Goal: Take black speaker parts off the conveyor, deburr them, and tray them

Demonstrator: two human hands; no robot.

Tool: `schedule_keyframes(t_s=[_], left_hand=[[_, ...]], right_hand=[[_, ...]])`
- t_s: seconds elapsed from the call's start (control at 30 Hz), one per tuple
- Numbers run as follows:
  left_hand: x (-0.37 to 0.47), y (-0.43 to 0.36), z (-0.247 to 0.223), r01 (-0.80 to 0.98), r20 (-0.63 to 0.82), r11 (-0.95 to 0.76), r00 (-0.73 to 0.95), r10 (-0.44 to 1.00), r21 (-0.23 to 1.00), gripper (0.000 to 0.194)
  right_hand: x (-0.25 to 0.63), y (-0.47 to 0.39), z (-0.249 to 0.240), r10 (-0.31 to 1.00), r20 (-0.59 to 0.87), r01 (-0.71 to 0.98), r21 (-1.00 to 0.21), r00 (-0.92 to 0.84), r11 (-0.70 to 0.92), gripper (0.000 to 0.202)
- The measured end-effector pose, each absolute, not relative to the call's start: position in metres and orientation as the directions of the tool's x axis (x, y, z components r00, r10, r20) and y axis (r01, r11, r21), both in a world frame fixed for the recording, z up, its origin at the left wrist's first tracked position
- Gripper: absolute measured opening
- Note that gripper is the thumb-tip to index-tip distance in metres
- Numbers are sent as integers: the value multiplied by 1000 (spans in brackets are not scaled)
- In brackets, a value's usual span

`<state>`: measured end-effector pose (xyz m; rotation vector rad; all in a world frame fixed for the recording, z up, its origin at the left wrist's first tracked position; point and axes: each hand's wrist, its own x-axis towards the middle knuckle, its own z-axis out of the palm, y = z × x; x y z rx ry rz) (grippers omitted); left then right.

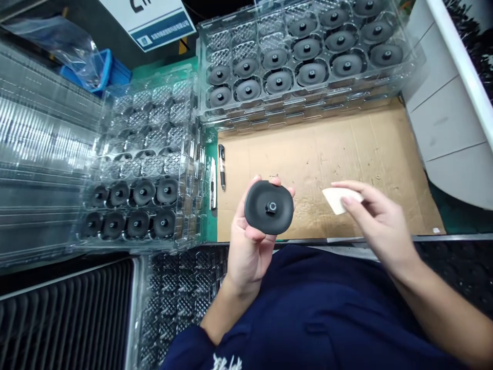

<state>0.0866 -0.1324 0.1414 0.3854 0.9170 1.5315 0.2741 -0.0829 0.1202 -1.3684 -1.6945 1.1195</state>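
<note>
My left hand (250, 246) grips a dark grey, rounded disc-shaped part (258, 218) by its edges. A short hollow post rises from the middle of the part, facing up toward me. To the right, my right hand (379, 218) pinches a small white wedge-shaped pad (334, 199) between thumb and fingers. The pad and the grey part are apart, with a gap between them. Both hands are above the near side of a brown cardboard sheet (308, 154). What the pad is made of I cannot tell.
Clear plastic trays (262, 110) at the back hold many similar grey parts. Another tray stack (183, 169) stands at the left, partly filled. A pen (222, 167) and a white utility knife (213, 182) lie between. Behind sits a blue bin (115, 72); a pale curved panel (442, 103) borders the right.
</note>
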Motion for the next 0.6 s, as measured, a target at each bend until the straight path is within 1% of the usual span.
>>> schedule_keyframes(t_s=[0.03,0.1,0.17,0.2,0.23,0.27,0.33,0.4,0.43,0.5,0.53,0.57,0.6], left_hand=[[88,-133,141,-676,-274,79,-187,943,732,58],[93,-133,141,-661,-285,104,-173,943,743,59],[97,-134,140,-637,-306,140,-158,939,758,58],[97,-135,140,-627,-322,163,-148,935,761,57],[97,-136,138,-624,-338,183,-138,931,760,54],[95,-137,136,-626,-356,197,-138,924,755,51],[93,-139,131,-636,-384,195,-174,907,747,48],[92,-139,126,-639,-399,176,-222,890,749,48],[92,-140,126,-640,-402,177,-225,887,748,48],[94,-139,127,-648,-397,189,-190,898,738,45],[94,-139,129,-658,-392,201,-156,906,726,45],[93,-139,130,-671,-387,211,-122,914,711,45],[91,-139,132,-686,-383,220,-93,919,694,47]], right_hand=[[273,-80,129,980,52,396,-909,-191,125,23],[263,-78,151,957,221,409,-869,-185,280,26],[247,-80,168,873,393,386,-786,-290,483,29],[239,-82,172,814,456,344,-746,-361,571,29],[232,-83,174,757,488,292,-719,-434,630,28],[226,-84,174,712,484,239,-715,-509,657,27],[218,-82,170,648,400,167,-755,-649,633,23],[214,-76,167,606,319,183,-762,-729,621,21],[212,-73,167,610,334,205,-736,-719,645,22],[211,-70,165,638,426,258,-663,-641,702,25],[212,-71,165,638,468,256,-646,-612,720,26],[215,-72,163,626,489,222,-651,-608,725,27],[219,-74,162,606,479,178,-673,-635,718,27]])
